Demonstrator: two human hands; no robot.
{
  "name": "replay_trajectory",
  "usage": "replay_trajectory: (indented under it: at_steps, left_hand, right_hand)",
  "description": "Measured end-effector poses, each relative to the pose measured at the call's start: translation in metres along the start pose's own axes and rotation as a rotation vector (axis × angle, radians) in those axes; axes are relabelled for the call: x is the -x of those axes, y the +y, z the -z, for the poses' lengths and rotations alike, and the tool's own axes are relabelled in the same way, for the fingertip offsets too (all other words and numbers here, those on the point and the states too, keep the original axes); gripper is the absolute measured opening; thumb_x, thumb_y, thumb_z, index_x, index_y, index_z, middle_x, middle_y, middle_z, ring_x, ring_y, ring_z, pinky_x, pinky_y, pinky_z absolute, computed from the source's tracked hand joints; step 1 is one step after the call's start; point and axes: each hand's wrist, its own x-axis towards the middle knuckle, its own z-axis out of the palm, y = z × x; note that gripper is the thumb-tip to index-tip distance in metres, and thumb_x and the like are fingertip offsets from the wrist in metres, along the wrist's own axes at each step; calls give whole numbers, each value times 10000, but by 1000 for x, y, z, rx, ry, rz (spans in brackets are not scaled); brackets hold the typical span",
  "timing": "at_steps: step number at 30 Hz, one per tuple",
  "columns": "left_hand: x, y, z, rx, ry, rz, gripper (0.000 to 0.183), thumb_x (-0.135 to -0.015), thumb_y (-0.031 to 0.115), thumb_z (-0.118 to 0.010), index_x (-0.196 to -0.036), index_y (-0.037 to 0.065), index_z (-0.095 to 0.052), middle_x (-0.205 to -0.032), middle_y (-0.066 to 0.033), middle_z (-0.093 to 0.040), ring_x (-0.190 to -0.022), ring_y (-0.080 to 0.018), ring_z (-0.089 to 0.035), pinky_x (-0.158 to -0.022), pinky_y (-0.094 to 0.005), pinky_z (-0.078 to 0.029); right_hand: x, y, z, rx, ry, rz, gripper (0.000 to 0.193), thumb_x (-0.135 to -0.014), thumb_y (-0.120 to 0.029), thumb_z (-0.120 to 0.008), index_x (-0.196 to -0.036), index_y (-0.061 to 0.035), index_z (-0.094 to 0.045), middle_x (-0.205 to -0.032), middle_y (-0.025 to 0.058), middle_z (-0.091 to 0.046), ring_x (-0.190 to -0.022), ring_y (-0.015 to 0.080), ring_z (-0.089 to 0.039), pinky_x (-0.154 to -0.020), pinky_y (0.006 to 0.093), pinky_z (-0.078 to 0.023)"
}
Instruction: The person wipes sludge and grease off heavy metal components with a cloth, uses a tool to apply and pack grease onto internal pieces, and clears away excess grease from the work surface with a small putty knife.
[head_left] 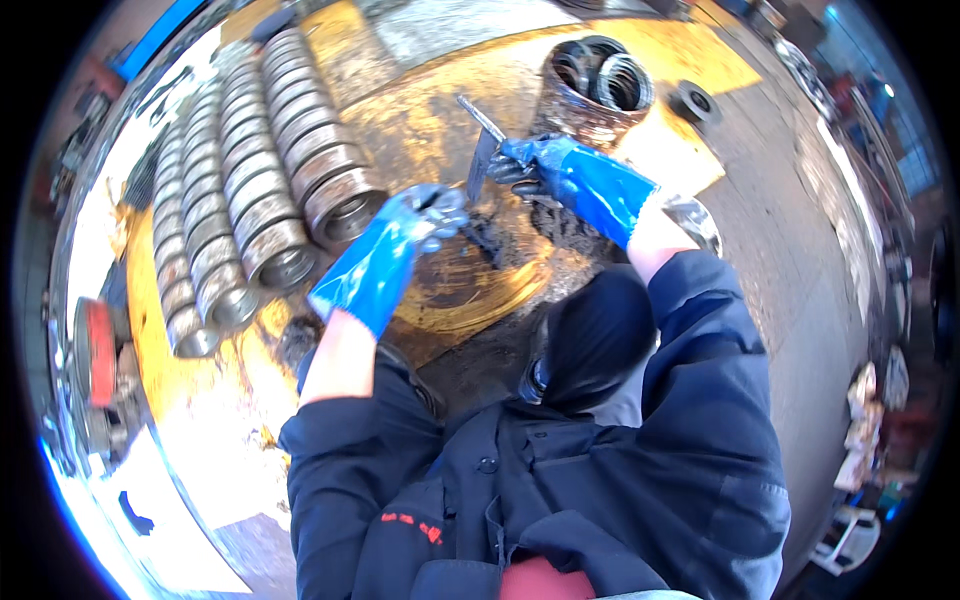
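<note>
Both my hands wear long blue rubber gloves, darkly soiled at the fingers. My right hand (528,163) is closed round a tool with a thin metal rod (481,118) pointing up and left. A flat dark blade (480,166) hangs down beside it; whether rod and blade are one piece I cannot tell. My left hand (436,212), fingers curled in, is just left of the blade's lower end, and anything inside it is hidden. Below the hands, black greasy dirt (487,238) lies on a yellow, scuffed surface (450,290).
Rows of ribbed metal cylinders (262,226) lie at the left. Beyond my right hand stands a rusty round container (585,112) with black rings (622,82) in it. A dark ring-shaped part (693,102) lies to its right. My knee (600,335) is close below.
</note>
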Motion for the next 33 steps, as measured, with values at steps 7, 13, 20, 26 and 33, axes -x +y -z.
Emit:
replay_trajectory:
  at_steps: [7,13,20,26,33]
  left_hand:
    - [60,24,1,-510,249,10,169,-897,175,-605,-999,55,-666,-860,-91,-642,-769,-182,-594,-668,-305,-469]
    - [76,23,5,-753,324,107,227,-895,223,-625,-1014,37,-676,-907,-123,-680,-795,-207,-631,-704,-328,-487]
    - [60,23,-2,-662,322,160,397,-843,327,-714,-1069,6,-660,-962,-163,-702,-873,-235,-665,-802,-339,-500]
    - [72,-3,30,-1089,427,158,309,-853,327,-613,-1011,76,-701,-961,-214,-674,-903,-379,-656,-793,-417,-521]
    - [65,29,4,-1223,557,211,321,-921,357,-511,-884,90,-686,-832,-207,-661,-835,-397,-640,-729,-457,-498]
  right_hand:
    - [-61,70,-137,-720,-378,62,171,-916,-110,-542,-1020,-3,-624,-958,142,-665,-843,233,-647,-764,344,-552]
    - [-28,112,-207,-772,-519,286,216,-972,-81,-443,-1135,-15,-568,-913,58,-596,-823,145,-595,-767,295,-537]
    - [-83,140,-213,-1293,-605,10,134,-971,-115,-480,-971,-60,-602,-845,59,-621,-695,166,-598,-662,318,-538]
    - [-26,97,-204,-932,-415,-53,181,-969,-136,-522,-1076,-35,-627,-964,79,-661,-833,170,-641,-766,321,-554]
    - [-79,123,-164,-611,-574,41,310,-934,-179,-611,-1188,-2,-601,-1142,117,-660,-1020,202,-642,-890,330,-524]
